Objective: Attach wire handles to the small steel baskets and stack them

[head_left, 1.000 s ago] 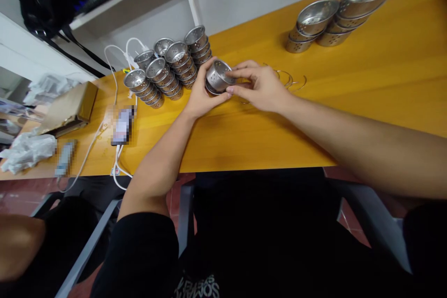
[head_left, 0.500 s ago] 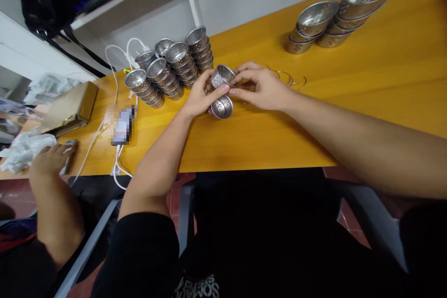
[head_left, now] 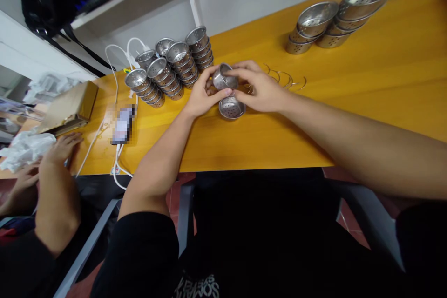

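Between my two hands is a small perforated metal cup (head_left: pixel 223 80), tilted above the table. My left hand (head_left: pixel 204 95) is closed round its left side, thumb at the front. The fingers of my right hand (head_left: pixel 256 86) press on its right side and rim. Just below, nearer the table's front edge, a second perforated cup (head_left: pixel 232 108) shows its inside. Thin metal rings (head_left: pixel 288 79) lie on the table to the right of my right hand, which partly hides them.
Stacks of perforated cups (head_left: pixel 178 56) stand at the back left, larger ones (head_left: pixel 316 18) at the back right. A phone (head_left: pixel 123 125) with white cables, a cardboard box (head_left: pixel 70 107) and another person's hand (head_left: pixel 63 146) are at the left.
The held cup has tilted and my right fingers now reach over its rim. The lower cup appears farther right. The other person's hand has moved right, and a second hand shows beside it.
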A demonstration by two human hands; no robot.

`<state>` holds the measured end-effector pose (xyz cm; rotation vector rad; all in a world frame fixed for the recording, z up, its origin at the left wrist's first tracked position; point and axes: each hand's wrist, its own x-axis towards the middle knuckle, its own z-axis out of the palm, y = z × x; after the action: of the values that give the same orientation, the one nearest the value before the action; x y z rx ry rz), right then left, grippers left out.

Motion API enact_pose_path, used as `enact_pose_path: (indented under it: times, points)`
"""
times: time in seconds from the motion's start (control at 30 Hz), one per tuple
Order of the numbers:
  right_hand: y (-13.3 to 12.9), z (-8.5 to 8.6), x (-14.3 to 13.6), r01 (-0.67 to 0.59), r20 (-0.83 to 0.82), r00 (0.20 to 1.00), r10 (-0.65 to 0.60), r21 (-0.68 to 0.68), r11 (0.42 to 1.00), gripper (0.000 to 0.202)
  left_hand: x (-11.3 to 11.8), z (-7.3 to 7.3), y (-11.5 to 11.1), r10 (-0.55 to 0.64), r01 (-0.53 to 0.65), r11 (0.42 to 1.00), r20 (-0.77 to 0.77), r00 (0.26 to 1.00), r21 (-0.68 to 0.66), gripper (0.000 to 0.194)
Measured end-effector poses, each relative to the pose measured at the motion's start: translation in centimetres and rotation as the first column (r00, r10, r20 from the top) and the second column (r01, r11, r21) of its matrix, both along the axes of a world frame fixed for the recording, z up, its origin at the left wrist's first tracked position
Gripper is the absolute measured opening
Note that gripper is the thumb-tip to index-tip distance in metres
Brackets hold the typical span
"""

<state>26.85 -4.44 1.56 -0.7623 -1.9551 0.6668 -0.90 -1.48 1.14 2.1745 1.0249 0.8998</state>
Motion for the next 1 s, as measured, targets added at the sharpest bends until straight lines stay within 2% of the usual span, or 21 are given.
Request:
enact_pose_path:
  times: [0.13,0.23,0.3,0.4,0.5,0.57,0.63,0.83,1.0]
  points:
    - [-0.2,0.5,0.2,-0.045,0.063,0.997,0.045,-0.015,0.999,0.053,0.9,1.1,-1.1,0.003,-0.004,1.0,-0.05,0.999,-0.023,0.103]
    - [-0.2,0.6,0.3,-0.035,0.072,0.997,0.036,-0.009,0.999,0.053,0.9,1.2,-1.3,0.01,-0.011,1.0,-0.084,0.996,-0.015,0.105]
    - [-0.2,0.7,0.5,-0.024,0.08,0.997,0.024,-0.009,1.0,0.057,0.4,0.5,-0.7,-0.012,0.013,1.0,-0.071,0.997,0.018,0.105]
    - [-0.2,0.8,0.7,-0.039,0.127,0.991,0.035,0.028,0.999,0.065,-0.7,-1.5,1.3,-0.077,0.077,0.994,0.004,0.997,0.081,0.106]
    - [-0.4,0.9,0.9,-0.06,0.196,0.98,0.039,0.099,0.993,0.063,-1.5,-3.5,3.6,-0.218,0.203,0.971,0.123,0.968,0.124,0.115]
    - [-0.5,1.0,1.0,-0.048,0.222,0.975,0.018,0.132,0.99,0.059,-1.8,-4.1,4.5,-0.275,0.258,0.959,0.17,0.946,0.114,0.115]
    - [-0.5,1.1,1.1,-0.033,0.238,0.971,-0.005,0.154,0.988,0.057,-1.8,-4.0,4.6,-0.277,0.263,0.96,0.188,0.942,0.098,0.111]
    - [-0.5,1.5,1.5,-0.04,0.287,0.958,-0.003,0.141,0.989,0.06,-1.7,-2.1,3.2,-0.206,0.188,0.976,0.2,0.958,0.109,0.097]
    - [-0.8,2.3,1.7,-0.014,0.274,0.961,-0.023,0.131,0.991,0.056,-1.9,-1.3,2.7,-0.166,0.153,0.985,0.214,0.963,0.078,0.087]
